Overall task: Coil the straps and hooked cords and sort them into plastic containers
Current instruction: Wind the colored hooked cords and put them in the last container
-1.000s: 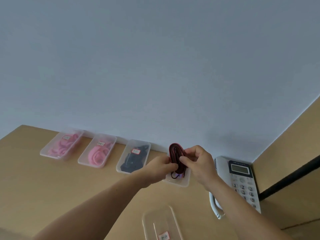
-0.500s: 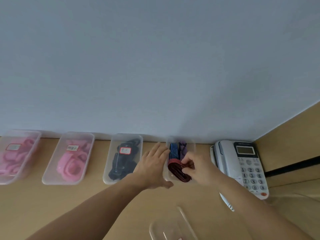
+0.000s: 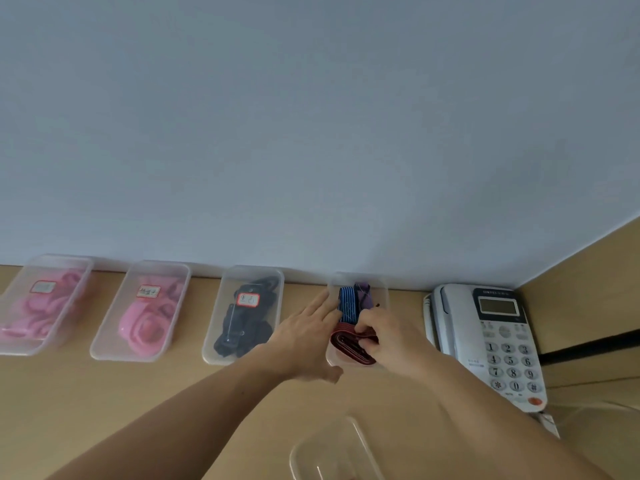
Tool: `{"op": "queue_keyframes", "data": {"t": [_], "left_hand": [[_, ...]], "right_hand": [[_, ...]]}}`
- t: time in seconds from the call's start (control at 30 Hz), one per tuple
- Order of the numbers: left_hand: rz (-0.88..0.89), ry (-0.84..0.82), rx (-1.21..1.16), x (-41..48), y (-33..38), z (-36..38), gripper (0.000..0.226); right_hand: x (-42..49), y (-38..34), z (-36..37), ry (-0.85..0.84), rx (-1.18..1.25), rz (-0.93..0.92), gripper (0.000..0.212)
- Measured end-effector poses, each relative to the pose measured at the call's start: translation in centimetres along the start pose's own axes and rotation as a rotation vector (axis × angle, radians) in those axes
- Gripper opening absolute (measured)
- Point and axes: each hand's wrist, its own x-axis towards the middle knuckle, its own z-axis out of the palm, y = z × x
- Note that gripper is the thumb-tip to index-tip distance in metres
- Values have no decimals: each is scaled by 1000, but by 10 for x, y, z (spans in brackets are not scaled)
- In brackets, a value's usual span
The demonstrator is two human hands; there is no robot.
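Observation:
A coiled dark red strap [image 3: 346, 344] lies in the near end of the rightmost clear container [image 3: 380, 293] by the wall. My right hand [image 3: 388, 337] grips the coil from the right, fingers curled over it. Behind the coil in the same container sit a blue striped strap [image 3: 347, 304] and a purple one [image 3: 363, 295]. My left hand [image 3: 304, 337] lies flat with straight fingers against the container's left side.
Along the wall to the left stand a container of black straps [image 3: 244, 318] and two containers of pink cords [image 3: 145, 315] [image 3: 43, 306]. A white desk phone [image 3: 491, 341] sits right of the hands. A clear lid or tray [image 3: 332, 452] lies at the near edge.
The red coil went from being held up in both hands down into the rightmost container. My left hand let go and opened flat beside the container.

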Motion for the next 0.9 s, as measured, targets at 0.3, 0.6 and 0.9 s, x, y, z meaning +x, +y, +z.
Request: {"op": "queue_keyframes", "data": {"t": [0.3, 0.6, 0.9], "left_hand": [[-1, -64, 173, 14, 10, -10, 105], [-21, -224, 138, 29, 1, -16, 93], [4, -214, 10, 31, -6, -18, 99]], "right_hand": [[-13, 6, 13, 339, -162, -172, 24], [-5, 7, 9, 189, -91, -76, 26], [4, 11, -4, 80, 178, 106, 25]]}}
